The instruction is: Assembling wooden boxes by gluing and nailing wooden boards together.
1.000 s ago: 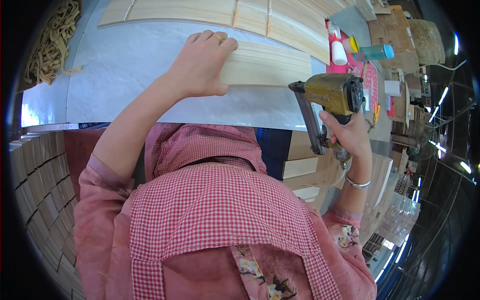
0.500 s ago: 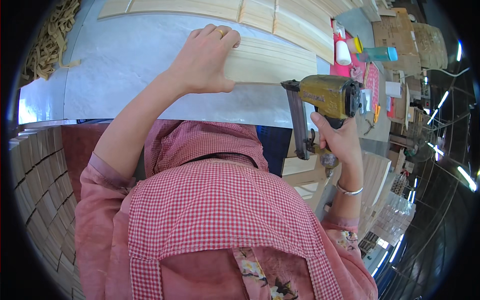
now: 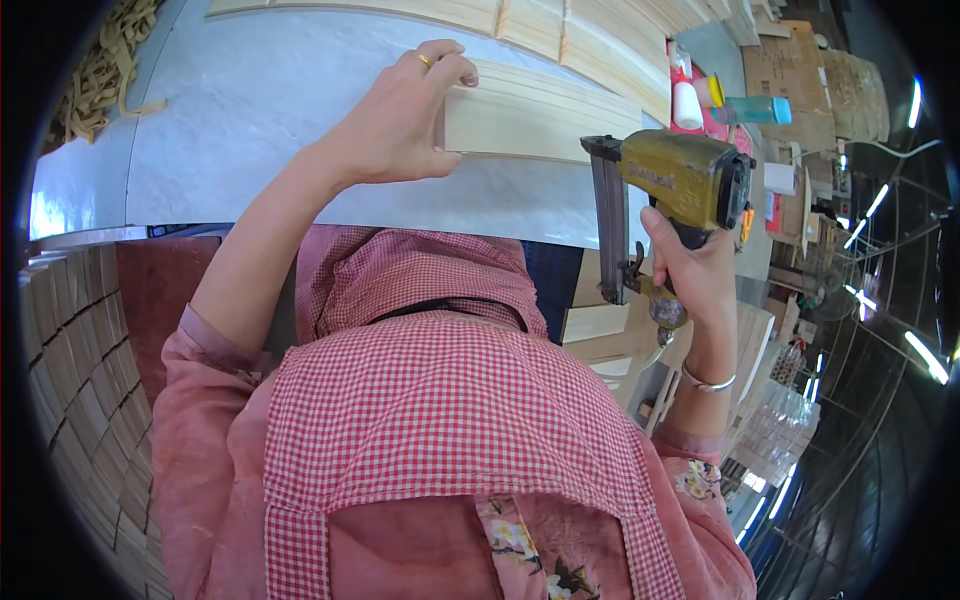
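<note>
My left hand is curled around the left end of a pale wooden piece with long straight lines along its top. Its fingers bend at the far edge, and the thumb rests by the near edge. In my right hand is a worn yellow-and-black nail gun, held by its handle. The gun's nose lies near the right part of the piece's near edge, and its long magazine points down toward me. Whether the nose touches the wood I cannot tell.
Larger pale wooden panels lie along the far side of the grey-white table. At right stand a white bottle with a red tip and a teal bottle. Tan strips are heaped far left; stacked wood blocks stand below.
The nail gun in my right hand has shifted to the right and slightly up. My left hand has slid a little left, so more of the wooden piece's left end shows.
</note>
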Action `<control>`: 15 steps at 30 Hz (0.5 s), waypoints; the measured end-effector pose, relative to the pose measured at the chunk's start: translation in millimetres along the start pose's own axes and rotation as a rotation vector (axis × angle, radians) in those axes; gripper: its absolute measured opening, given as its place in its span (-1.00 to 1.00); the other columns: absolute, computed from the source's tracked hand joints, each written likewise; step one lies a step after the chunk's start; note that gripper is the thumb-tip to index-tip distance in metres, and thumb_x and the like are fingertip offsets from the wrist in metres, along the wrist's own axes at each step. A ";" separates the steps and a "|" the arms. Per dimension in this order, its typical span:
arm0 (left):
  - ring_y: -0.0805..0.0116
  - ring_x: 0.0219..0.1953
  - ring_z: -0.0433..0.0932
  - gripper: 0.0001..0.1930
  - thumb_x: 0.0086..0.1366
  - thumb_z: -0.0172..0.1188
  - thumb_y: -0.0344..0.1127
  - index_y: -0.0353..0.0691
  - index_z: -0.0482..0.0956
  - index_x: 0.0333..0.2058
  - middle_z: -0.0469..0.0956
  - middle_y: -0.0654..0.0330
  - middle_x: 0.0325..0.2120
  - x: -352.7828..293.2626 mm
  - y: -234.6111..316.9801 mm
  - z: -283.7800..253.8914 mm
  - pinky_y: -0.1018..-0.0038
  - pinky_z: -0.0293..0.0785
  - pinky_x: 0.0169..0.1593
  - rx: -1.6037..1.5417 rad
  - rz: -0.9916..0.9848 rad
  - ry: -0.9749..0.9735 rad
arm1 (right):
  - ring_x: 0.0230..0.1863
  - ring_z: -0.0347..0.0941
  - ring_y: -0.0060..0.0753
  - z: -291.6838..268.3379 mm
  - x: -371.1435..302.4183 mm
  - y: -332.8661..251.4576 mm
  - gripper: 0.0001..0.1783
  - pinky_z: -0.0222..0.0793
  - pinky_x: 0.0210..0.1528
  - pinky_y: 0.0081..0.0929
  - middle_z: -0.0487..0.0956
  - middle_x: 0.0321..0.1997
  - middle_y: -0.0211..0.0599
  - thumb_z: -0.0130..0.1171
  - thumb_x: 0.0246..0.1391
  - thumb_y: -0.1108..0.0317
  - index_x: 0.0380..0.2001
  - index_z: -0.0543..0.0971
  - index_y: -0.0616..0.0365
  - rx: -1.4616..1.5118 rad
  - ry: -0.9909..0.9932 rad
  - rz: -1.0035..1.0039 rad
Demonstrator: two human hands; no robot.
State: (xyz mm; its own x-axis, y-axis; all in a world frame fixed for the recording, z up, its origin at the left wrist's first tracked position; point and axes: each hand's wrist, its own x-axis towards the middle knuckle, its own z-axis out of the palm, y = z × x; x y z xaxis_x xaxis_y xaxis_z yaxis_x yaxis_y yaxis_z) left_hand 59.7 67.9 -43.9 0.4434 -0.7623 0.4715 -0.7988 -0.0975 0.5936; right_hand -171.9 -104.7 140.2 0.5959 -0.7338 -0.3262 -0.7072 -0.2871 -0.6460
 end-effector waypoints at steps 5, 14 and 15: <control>0.00 -0.02 0.47 -0.35 -0.17 0.45 -0.33 -0.12 0.34 -0.06 0.39 0.05 0.07 -11.8 -11.0 -8.6 0.22 0.50 0.03 -0.216 -0.082 -0.041 | -0.55 0.48 -0.53 21.9 -9.5 -9.1 -0.65 0.42 -0.50 -0.60 0.63 -0.45 -0.28 0.44 0.07 0.32 -0.20 0.60 0.36 -0.028 -0.072 -0.088; 0.02 -0.05 0.48 -0.34 -0.19 0.43 -0.36 -0.11 0.32 -0.05 0.39 0.07 0.07 -11.4 -12.1 -3.0 0.25 0.51 0.00 -0.285 -0.062 0.012 | -0.25 0.60 -0.40 56.3 -12.9 -34.6 -0.58 0.53 -0.22 -0.51 0.70 -0.19 -0.17 0.45 0.05 0.35 -0.08 0.59 0.36 -0.086 -0.193 -0.094; 0.01 0.00 0.47 -0.32 -0.19 0.44 -0.35 -0.11 0.31 -0.05 0.37 0.07 0.12 -11.3 -11.5 -3.4 0.23 0.50 0.05 -0.282 -0.086 -0.015 | -0.25 0.60 -0.40 58.3 -13.0 -36.2 -0.59 0.53 -0.23 -0.51 0.70 -0.20 -0.17 0.45 0.06 0.35 -0.08 0.59 0.36 -0.080 -0.196 -0.083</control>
State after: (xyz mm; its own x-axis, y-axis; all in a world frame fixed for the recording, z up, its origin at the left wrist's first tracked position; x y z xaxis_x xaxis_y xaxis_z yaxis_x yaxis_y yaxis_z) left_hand 65.2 79.8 -53.8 0.4969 -0.7687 0.4028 -0.6129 0.0178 0.7900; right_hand -131.9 -48.9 127.6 0.7105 -0.5740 -0.4072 -0.6759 -0.3954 -0.6219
